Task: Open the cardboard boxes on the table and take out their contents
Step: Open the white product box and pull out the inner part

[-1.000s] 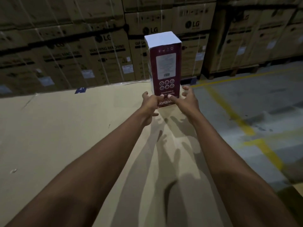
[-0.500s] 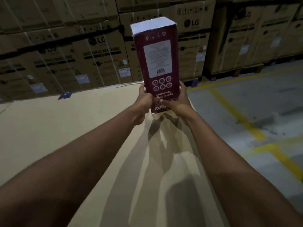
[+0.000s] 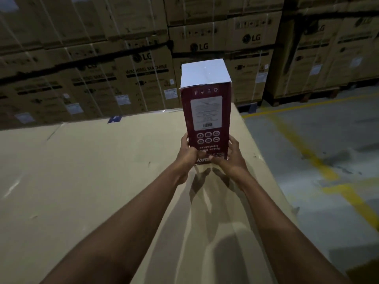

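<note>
Over our cardboard-covered surface (image 3: 86, 171) we see a tall maroon box (image 3: 207, 111), upright with its white top shut, so its contents stay hidden. We see our left hand (image 3: 187, 154) and right hand (image 3: 230, 158) clasping its bottom end from either side. Its lowest printed line is partly covered by our fingers. Stacked LG cartons (image 3: 143, 64) fill the dim background.

The maroon box (image 3: 207, 111) is smooth printed card with a slight sheen; the tabletop (image 3: 86, 171) is matt brown cardboard.
</note>
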The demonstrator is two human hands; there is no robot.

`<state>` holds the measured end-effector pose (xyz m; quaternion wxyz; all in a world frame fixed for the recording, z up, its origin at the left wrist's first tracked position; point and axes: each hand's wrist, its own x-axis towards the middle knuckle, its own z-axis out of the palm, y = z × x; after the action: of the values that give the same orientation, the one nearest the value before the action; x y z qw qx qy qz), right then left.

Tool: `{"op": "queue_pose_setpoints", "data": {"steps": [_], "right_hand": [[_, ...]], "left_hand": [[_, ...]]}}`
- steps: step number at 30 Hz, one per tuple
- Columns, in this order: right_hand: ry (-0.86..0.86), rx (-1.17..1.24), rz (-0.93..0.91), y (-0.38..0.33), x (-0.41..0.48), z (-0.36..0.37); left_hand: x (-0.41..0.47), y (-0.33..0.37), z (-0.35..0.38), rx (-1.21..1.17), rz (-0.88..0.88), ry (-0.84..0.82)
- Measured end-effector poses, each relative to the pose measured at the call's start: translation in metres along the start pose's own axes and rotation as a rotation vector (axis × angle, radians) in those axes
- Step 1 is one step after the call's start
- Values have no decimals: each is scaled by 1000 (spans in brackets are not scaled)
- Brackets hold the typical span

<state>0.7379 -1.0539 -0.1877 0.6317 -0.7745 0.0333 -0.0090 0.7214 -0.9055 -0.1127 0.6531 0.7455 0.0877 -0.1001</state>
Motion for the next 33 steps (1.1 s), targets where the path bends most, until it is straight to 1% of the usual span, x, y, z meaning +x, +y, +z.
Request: {"op": "queue_pose_setpoints", "data": {"steps": [5, 9, 15, 20, 25, 29, 31, 33], "right_hand": [[-145, 87, 88, -47, -111, 28], [-260, 15, 127, -72, -200, 67], [-333, -41, 107, -96, -341, 159], [-260, -4, 100, -109, -461, 241], [-163, 106, 170, -120, -559, 309], [-136, 138, 229, -128, -625, 337], [-124, 97, 231, -133, -651, 341], [-103, 14, 183, -141, -670, 343]], "left_hand": [[-101, -17, -65, -7, -16, 60], [-187, -47, -130, 6, -45, 87], [-327, -93, -220, -21, -45, 159], [-429, -139, -296, 0, -20, 170], [-516, -167, -358, -2, 16, 119], [-574, -183, -397, -35, 22, 74], [-596, -194, -409, -48, 19, 40], [-609, -209, -417, -57, 17, 13]]}}
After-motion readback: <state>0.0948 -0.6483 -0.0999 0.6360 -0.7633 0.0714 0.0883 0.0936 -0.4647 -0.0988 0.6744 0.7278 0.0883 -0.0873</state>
